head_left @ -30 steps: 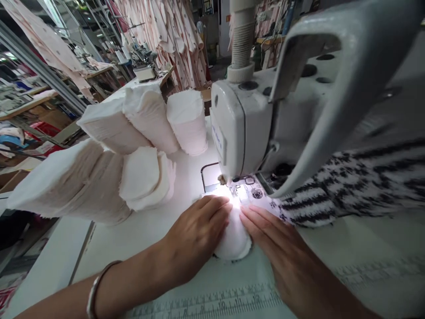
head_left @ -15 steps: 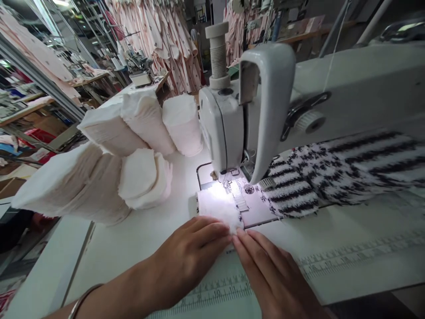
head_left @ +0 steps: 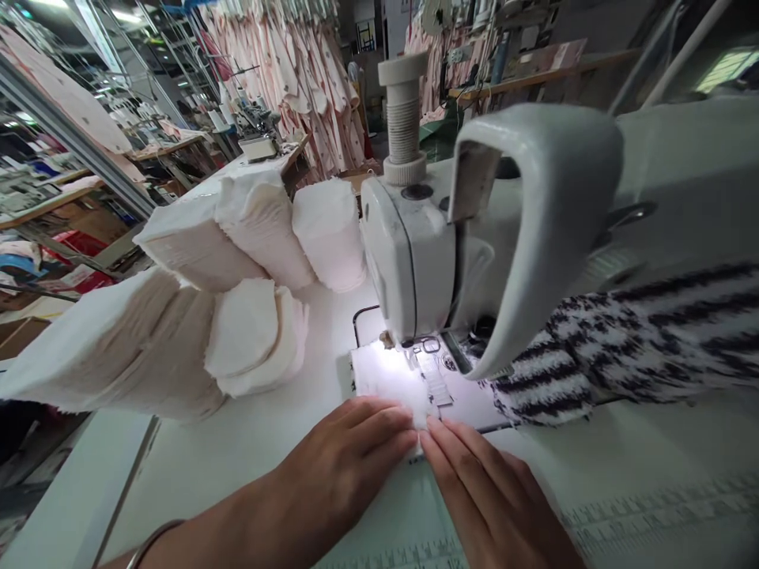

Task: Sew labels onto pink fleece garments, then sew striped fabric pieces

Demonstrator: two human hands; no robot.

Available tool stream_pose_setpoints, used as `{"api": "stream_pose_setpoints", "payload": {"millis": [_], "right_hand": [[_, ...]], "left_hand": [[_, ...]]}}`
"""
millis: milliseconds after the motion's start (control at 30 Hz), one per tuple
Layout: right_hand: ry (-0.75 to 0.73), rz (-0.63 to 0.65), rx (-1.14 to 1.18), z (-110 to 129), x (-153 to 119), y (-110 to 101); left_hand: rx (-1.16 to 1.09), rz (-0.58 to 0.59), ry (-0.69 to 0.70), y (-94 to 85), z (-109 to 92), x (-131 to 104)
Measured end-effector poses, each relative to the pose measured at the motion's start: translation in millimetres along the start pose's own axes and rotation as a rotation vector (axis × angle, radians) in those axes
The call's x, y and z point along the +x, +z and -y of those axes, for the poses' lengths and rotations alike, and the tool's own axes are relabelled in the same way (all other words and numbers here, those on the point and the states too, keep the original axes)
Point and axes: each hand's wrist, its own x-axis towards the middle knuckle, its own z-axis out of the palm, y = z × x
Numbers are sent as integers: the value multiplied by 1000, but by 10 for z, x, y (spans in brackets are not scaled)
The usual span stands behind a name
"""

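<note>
A small white plush fabric piece (head_left: 385, 375) with dark tufts along its edges lies under the lit needle area of a sewing machine (head_left: 394, 261). My left hand (head_left: 349, 458) rests on its near part, fingers together and thumb pinching the near edge. Close beside it, my right hand (head_left: 480, 482) presses the near right corner with fingers held together; the two hands' fingertips almost touch. The machine's presser foot and needle are hard to make out in the glare. To the right, black-and-white striped plush pieces (head_left: 551, 375) lie under the machine arm.
Stacks of white cut fabric stand at left: a large one (head_left: 100, 332), a short one (head_left: 243, 328) and a round one (head_left: 329, 233) by the machine head. A printed ruler scale (head_left: 658, 510) runs along the table's front. Pink garments (head_left: 314, 95) hang behind.
The view has shifted, so the machine looks nearer and its head sits lower in the picture. The fabric appears slightly further in under the machine head. Both hands stay at its near edge.
</note>
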Motion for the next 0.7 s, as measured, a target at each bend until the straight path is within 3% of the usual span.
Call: {"api": "stream_pose_setpoints", "payload": {"millis": [400, 700], "right_hand": [[-67, 92, -102, -164, 276, 46], [-38, 108, -124, -124, 229, 40]], "left_hand": [[64, -95, -12, -53, 218, 146], [106, -103, 49, -90, 227, 144]]}}
